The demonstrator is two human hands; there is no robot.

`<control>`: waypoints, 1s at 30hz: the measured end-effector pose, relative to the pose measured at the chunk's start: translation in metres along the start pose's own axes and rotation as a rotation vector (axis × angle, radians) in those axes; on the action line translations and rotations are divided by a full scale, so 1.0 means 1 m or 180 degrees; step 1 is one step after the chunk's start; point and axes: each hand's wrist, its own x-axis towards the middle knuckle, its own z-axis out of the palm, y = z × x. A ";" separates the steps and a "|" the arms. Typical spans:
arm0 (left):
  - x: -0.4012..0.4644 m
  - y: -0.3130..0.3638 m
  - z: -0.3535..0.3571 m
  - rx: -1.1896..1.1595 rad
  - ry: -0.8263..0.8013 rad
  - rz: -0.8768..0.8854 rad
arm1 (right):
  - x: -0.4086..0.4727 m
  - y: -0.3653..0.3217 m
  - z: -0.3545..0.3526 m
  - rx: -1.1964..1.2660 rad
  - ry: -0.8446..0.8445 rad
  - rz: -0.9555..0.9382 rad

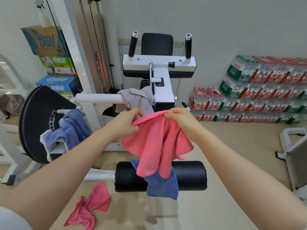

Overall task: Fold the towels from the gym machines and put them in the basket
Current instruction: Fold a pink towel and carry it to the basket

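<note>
Holding: my left hand and my right hand both pinch the top hem of the soft pink microfibre towel, fingers curled over the edge, hands near each other in front of the white gym machine.

Where it is: the pink towel hangs in the air from my two grips, above the black padded roller; its lower corners dangle just in front of the blue terry towel draped over that roller.

Risk of a crooked fold: I seem to hold bunched hem rather than true corners, so the cloth falls in deep pleats; folding from here would trap them.

Risk of a slip: it is only a fingertip pinch, and shifting along the hem to find a corner could let one side drop to the floor.

Risk of a snag: the dangling ends may brush the blue towel and drag it off the roller.

How it looks: thin, limp, bright pink, with a stitched border and what may be a small tag at one lower corner, though that is too small to be sure.

Still waiting: a grey towel on the bar, a second blue towel by the black disc, a crumpled pink cloth on the floor. No basket is in view.
</note>
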 end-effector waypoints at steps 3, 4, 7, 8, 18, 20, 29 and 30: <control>0.003 0.000 0.006 -0.0192 0.0019 -0.0067 | 0.000 0.008 -0.021 0.0516 0.0146 0.0392; 0.003 0.001 0.008 -0.0421 0.0075 -0.0122 | -0.001 0.011 -0.028 0.0677 0.0214 0.0519; 0.003 0.009 0.015 -0.1730 0.0173 -0.0275 | -0.003 0.021 -0.043 0.1090 0.0380 0.0749; 0.003 0.014 0.017 -0.2233 0.0244 -0.0322 | -0.003 0.025 -0.045 0.1127 0.0433 0.0762; 0.015 0.068 0.031 -0.3786 0.1365 -0.1112 | -0.006 0.031 -0.055 0.3264 0.0378 0.1383; 0.013 0.076 0.038 -0.3573 0.1168 -0.0883 | -0.014 0.018 -0.052 0.3983 0.0051 0.1109; 0.000 0.121 0.049 -0.4518 0.0851 -0.0450 | -0.037 -0.003 -0.029 0.1753 -0.0218 -0.0664; -0.001 0.120 0.051 -0.4467 0.0857 -0.0469 | -0.038 -0.001 -0.028 0.1175 -0.0087 -0.0856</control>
